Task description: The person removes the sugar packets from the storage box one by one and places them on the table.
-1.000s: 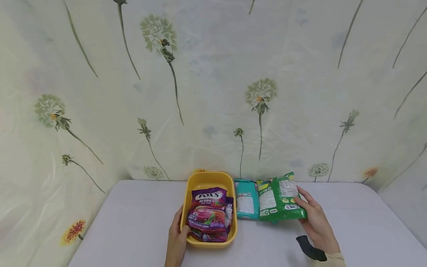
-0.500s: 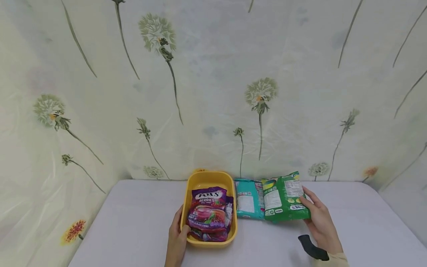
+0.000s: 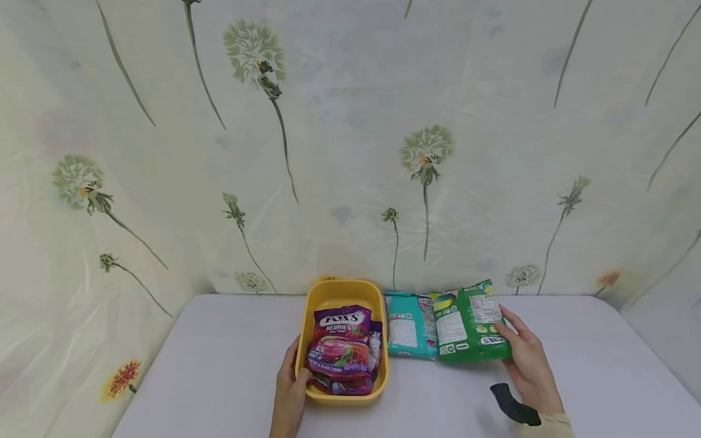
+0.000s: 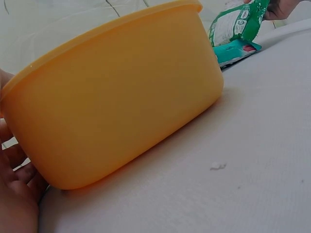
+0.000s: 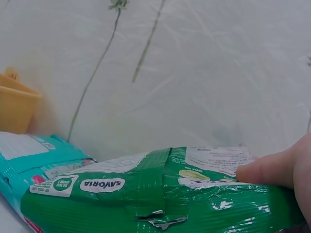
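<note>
We see the right hand [image 3: 526, 353] pinching the right edge of a green bag [image 3: 472, 322], the thumb [image 5: 267, 167] laid on its upper face and the other fingers tucked behind; the grip is closed down to the bag's thickness. The bag is glossy foil, its printed back turned up, with two white text panels, a yellow-green picture near the far left corner and a FOX'S mark that appears upside down to us. From the right wrist we read SAVORIA in a white oval on its near side, beside a raised seam, and bright glints follow the creases. It sits at the right of the group, tilted, its left part overlapping a teal bag [image 3: 402, 328] that lies on the white table [image 3: 219, 365] and carries a pale panel of its own. Left of that stands a smooth yellow bin [image 3: 345, 400] with rounded corners and a rolled lip. Our left hand [image 3: 291, 389] clasps its left side, thumb hooked over the rim, fingers curled along the outer wall. Inside we find a shiny purple bag [image 3: 339, 350] lettered FOX'S BERRIES, with more purple wrapping showing beside and below it.
</note>
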Tool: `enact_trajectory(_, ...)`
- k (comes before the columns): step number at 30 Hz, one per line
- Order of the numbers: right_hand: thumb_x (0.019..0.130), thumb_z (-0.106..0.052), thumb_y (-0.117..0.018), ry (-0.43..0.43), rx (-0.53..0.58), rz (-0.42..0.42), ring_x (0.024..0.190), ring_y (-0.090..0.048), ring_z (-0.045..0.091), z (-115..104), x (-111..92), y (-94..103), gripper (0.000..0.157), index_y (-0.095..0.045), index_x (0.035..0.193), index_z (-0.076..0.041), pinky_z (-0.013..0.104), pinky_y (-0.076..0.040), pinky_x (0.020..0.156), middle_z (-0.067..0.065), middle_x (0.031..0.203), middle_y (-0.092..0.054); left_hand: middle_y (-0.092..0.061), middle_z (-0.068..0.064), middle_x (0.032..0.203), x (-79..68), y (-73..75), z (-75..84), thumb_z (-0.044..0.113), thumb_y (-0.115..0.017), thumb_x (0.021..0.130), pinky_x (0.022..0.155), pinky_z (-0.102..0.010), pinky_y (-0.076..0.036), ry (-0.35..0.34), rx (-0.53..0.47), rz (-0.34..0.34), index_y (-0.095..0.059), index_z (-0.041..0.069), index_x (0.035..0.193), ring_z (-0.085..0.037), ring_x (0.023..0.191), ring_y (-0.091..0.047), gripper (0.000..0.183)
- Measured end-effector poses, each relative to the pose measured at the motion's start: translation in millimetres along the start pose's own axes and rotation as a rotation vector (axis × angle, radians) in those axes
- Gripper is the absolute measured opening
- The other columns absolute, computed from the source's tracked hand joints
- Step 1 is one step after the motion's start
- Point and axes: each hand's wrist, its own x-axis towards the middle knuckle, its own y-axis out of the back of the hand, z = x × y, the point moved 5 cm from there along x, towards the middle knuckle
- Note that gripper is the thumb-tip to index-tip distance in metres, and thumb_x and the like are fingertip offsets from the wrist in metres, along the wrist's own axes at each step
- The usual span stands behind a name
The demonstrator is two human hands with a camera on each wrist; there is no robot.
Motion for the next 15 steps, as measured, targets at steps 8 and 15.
enact_trajectory(8, 0.092, -0.042, -0.052, 0.004, -0.005, 0.034, 0.097, -0.052, -0.007, 5.5, 2.9, 6.5, 0.066, -0.020, 0.150, -0.036, 0.016, -0.052, 0.081, -0.001, 0.146, -0.026, -0.035, -0.010, 0.152, -0.5, -0.2, 0.6, 0.004, -0.050, 0.081, 0.111, -0.049, -0.030, 0.003, -0.002, -0.001, -0.034, 0.013, 0.146, -0.031, 0.140, -0.032, 0.068)
enact_trajectory(15, 0.092, -0.041, -0.051, 0.022, -0.015, 0.062, 0.097, -0.052, -0.007, 6.3, 3.9, 10.1, 0.064, -0.022, 0.149, -0.035, 0.015, -0.052, 0.080, 0.002, 0.150, -0.021, -0.035, -0.010, 0.152, -1.1, -0.1, 1.3, 0.004, -0.049, 0.081, 0.111, -0.049, -0.030, 0.006, 0.000, 0.000, -0.034, 0.013, 0.146, -0.031, 0.141, -0.032, 0.067)
